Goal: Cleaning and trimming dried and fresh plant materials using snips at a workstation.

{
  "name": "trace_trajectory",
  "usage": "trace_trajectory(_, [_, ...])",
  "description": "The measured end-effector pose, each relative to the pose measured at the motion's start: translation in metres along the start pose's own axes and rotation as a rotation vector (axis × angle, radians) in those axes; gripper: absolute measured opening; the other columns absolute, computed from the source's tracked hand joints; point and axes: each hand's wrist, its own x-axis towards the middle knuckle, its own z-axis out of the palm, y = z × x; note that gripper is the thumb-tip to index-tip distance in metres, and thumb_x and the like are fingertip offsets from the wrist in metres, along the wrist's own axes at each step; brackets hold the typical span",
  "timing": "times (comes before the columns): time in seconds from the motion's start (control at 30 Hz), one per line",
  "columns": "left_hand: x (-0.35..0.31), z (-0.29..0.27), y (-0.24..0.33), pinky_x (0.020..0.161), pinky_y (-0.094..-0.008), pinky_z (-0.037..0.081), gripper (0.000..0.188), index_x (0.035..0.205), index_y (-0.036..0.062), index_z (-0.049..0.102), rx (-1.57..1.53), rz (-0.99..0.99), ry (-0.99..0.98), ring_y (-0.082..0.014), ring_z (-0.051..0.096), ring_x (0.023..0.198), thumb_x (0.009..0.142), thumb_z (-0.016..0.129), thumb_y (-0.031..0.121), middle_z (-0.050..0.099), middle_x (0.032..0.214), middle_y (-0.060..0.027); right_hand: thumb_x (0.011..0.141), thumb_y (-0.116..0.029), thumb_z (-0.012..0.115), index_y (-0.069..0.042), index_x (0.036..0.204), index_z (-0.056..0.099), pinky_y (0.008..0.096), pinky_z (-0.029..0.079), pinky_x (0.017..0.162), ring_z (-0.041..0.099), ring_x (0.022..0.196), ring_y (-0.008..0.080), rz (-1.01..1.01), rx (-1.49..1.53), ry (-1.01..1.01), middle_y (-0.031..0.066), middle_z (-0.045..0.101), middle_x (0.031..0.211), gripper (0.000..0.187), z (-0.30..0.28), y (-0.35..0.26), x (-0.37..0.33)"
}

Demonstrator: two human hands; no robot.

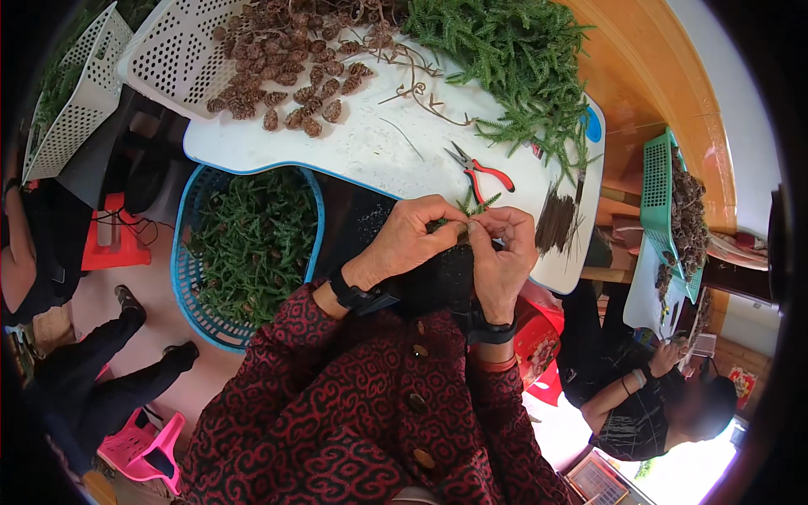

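My left hand (414, 229) and my right hand (502, 244) meet in front of me at the near edge of the white table (337, 160). Both pinch a small green artificial pine sprig (475, 204), whose tips poke up between them. Fingers hide its lower end, and whether something else is held there I cannot tell. Just beyond my hands lie pliers (480, 171) with red handles, jaws pointing away to the left. To the right of my right hand is a bundle of thin brown wires (555, 220).
Brown pine cones (290, 67) spill from a white basket (181, 50) on the table. Green sprigs (505, 59) are heaped at the back right. A blue basket (179, 278) of finished-looking sprigs stands at left. A co-worker (623, 396) sits at right beside a green basket (655, 185).
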Motion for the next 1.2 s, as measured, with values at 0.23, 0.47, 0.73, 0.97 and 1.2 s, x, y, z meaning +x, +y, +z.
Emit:
trace_trajectory(0.23, [-0.001,0.0,-0.015,0.058,-0.0251,0.045,0.007,0.092,0.001,0.07,0.154,0.199,0.033,-0.0082,0.059,0.067,0.085,0.068,0.003,0.063,0.079,-0.0032,0.083,0.01,0.067,-0.001,0.094,0.052,0.0226,0.05,0.071,0.06,0.074,0.01,-0.044,0.18,0.097,0.0071,0.065,0.084,0.022,0.011,0.007,-0.003])
trace_trajectory(0.47, [-0.005,0.005,-0.009,0.063,-0.031,0.048,0.013,0.087,0.0025,0.071,0.42,0.451,0.153,-0.0214,0.06,0.071,0.075,0.074,0.001,0.061,0.078,-0.0075,0.082,0.01,0.068,0.0,0.093,0.051,0.0223,0.05,0.07,0.06,0.074,0.0107,0.099,0.347,0.136,0.0088,0.065,0.084,0.022,0.011,0.003,-0.002])
trace_trajectory(0.73, [-0.003,0.008,-0.015,0.073,-0.037,0.042,0.017,0.083,0.0059,0.068,0.517,0.583,0.232,-0.0255,0.054,0.075,0.069,0.077,0.003,0.055,0.078,-0.0051,0.082,0.01,0.069,0.0,0.093,0.052,0.0224,0.05,0.07,0.061,0.074,0.0107,0.168,0.407,0.131,0.0096,0.066,0.085,0.022,0.011,0.001,-0.001])
trace_trajectory(0.97, [-0.001,0.009,-0.011,0.076,-0.0385,0.039,0.018,0.08,0.006,0.063,0.653,0.698,0.265,-0.0244,0.054,0.075,0.068,0.077,0.002,0.051,0.077,-0.0047,0.082,0.009,0.07,-0.001,0.093,0.052,0.0219,0.05,0.07,0.061,0.074,0.0105,0.145,0.392,0.153,0.0093,0.066,0.085,0.023,0.015,0.002,-0.003])
trace_trajectory(1.2, [0.001,0.009,-0.01,0.076,-0.0388,0.039,0.019,0.078,0.0062,0.061,0.748,0.747,0.247,-0.0247,0.055,0.074,0.068,0.076,0.001,0.05,0.077,-0.0047,0.082,0.009,0.071,-0.002,0.094,0.051,0.022,0.05,0.071,0.061,0.075,0.0103,0.097,0.406,0.195,0.0092,0.066,0.087,0.026,0.017,0.003,-0.006])
